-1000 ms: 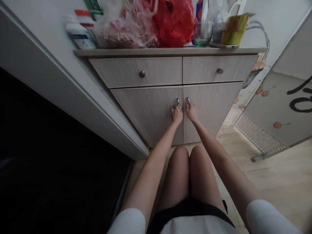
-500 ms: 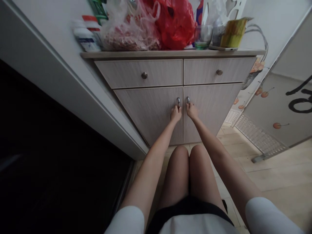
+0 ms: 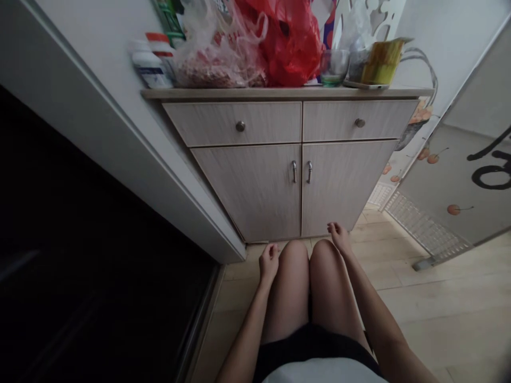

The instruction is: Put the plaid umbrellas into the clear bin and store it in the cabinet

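A pale wood-grain cabinet point(image 3: 255, 197) stands in front of me with both lower doors closed. Its left door handle point(image 3: 294, 172) and right door handle point(image 3: 309, 172) are bare metal, with neither hand on them. Beside my left knee is my left hand point(image 3: 269, 261), fingers curled in, holding nothing that I can see. My right hand point(image 3: 339, 236) hovers by my right knee, near the bottom of the right door; its fingers are loosely bent and a little apart, with nothing in them.
On the cabinet top are white bottles point(image 3: 150, 66), a clear plastic bag point(image 3: 221, 58), a red plastic bag point(image 3: 293, 48), a glass point(image 3: 334, 66) and a yellow-green container point(image 3: 381, 61). A cherry-patterned panel point(image 3: 459, 175) stands right; a dark doorway point(image 3: 99, 266) lies left.
Both hands have let go of the door handles and drawn back down toward my knees. The doors look closed in both frames. The view has shifted slightly.
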A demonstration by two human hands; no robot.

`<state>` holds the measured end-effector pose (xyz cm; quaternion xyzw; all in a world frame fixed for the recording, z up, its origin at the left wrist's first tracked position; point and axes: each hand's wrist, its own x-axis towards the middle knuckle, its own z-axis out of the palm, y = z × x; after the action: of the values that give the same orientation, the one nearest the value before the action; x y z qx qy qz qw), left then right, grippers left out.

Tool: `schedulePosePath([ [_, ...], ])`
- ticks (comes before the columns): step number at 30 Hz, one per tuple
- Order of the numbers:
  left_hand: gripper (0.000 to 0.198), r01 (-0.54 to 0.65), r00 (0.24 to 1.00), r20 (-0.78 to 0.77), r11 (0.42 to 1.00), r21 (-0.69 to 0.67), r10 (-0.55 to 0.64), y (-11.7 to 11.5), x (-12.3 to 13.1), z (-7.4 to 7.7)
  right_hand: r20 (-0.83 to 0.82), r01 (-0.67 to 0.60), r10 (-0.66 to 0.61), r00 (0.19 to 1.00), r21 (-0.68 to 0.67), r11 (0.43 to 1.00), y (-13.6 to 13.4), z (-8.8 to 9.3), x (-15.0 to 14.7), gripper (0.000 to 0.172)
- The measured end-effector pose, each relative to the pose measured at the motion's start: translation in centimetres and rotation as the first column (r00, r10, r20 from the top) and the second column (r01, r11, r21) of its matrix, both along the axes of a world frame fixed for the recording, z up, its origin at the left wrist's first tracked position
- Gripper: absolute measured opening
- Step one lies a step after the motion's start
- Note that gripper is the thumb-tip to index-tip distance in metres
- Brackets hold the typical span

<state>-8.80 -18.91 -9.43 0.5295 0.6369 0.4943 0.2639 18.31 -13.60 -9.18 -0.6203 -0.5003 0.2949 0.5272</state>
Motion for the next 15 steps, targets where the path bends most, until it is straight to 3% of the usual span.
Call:
schedulePosePath([
  [3, 0.061, -0.007, 1.000, 0.009, 0.998, -0.068, 0.008, -1.1, -1.1, -0.4, -0.024, 0.114, -0.114, 0.993, -0.002, 0.993, -2.7, 0.2, 0.5, 0.069],
  [6, 0.073, 0.039, 0.998, 0.055, 0.989, -0.145, -0.031, 0.2, -0.7, 1.6, 0.000, 0.057, -0.057, 0.998, 0.009, 0.998, -3.1, 3.4, -0.3, 0.070],
  [11, 0.081, 0.315, 0.932, 0.249, 0.929, -0.195, -0.264, 4.6, 2.4, 8.9, -0.037, -0.169, 0.169, 0.985, 0.011, 0.986, -0.1, 11.0, -3.4, 0.073],
  [15, 0.083, 0.439, 0.873, 0.296, 0.890, -0.127, -0.388, 7.5, 4.5, 14.9, -0.048, -0.266, 0.268, 0.962, 0.050, 0.963, 2.7, 15.4, -5.2, 0.075],
])
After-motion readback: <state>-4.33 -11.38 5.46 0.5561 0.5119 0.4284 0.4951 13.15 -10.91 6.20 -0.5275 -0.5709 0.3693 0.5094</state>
